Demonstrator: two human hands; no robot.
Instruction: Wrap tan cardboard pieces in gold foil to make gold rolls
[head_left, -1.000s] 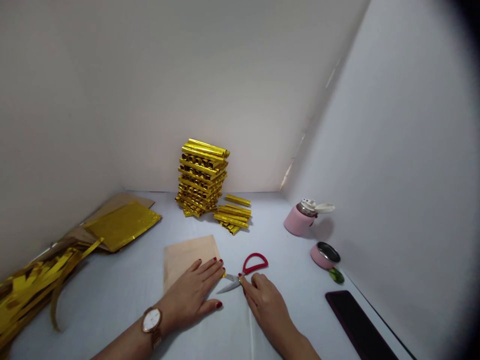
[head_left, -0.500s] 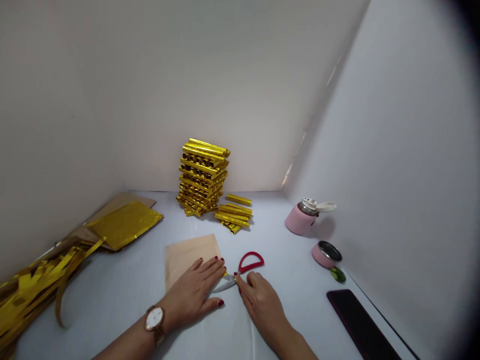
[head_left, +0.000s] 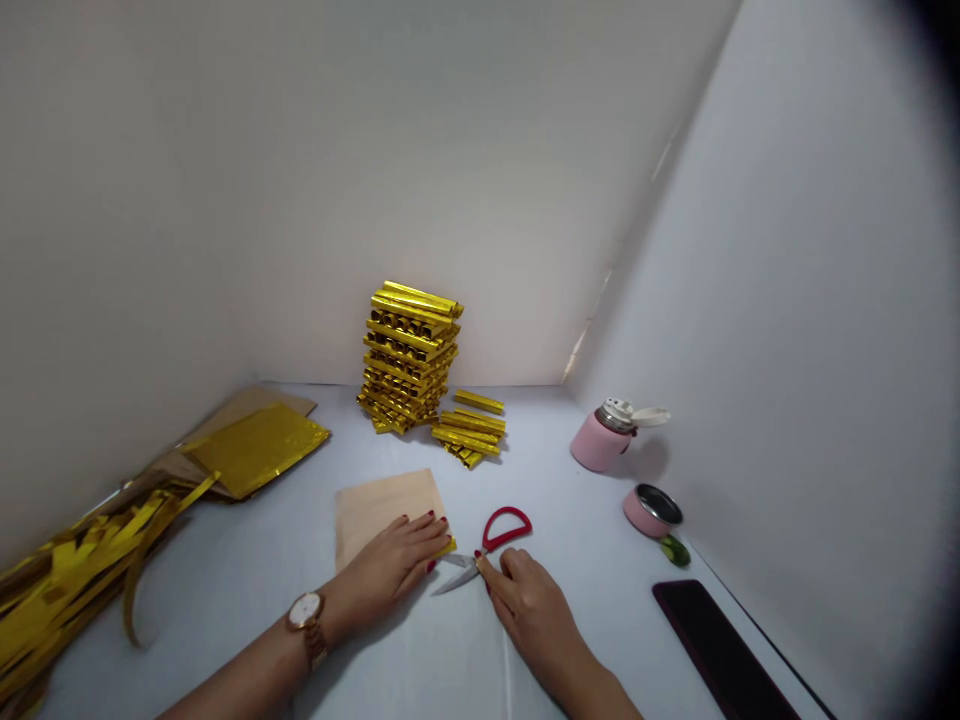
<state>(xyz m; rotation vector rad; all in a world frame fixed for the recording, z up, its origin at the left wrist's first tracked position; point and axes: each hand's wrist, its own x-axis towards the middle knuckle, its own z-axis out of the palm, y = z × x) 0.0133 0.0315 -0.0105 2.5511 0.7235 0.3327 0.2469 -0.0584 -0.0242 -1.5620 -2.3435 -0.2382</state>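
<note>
Tabletop (head_left: 420,660) with paper sheet, scissors and both hands; clock directions are read from the scissors, twelve lying away from the wearer. The left hand (head_left: 396,558), a wristwatch (head_left: 304,610) at its wrist, lies flat with fingers extended on the tan paper sheet (head_left: 379,505), at ten o'clock; a sliver of gold foil (head_left: 448,548) shows by its fingertips. The right hand (head_left: 529,600) is closed on the scissors (head_left: 491,545) near the pivot; the blades stand parted, tips toward eight or nine o'clock, with one red handle loop visible. At eleven o'clock rises a crisscross stack of gold tubes (head_left: 411,362); at twelve, a low heap of similar tubes (head_left: 469,435). Gold-faced sheets (head_left: 259,452) lie at ten, gold strips (head_left: 90,570) at nine, a pink flask (head_left: 598,445) toward two, a pink cup (head_left: 643,512) nearer three, and a dark phone (head_left: 716,645) between three and four.
</note>
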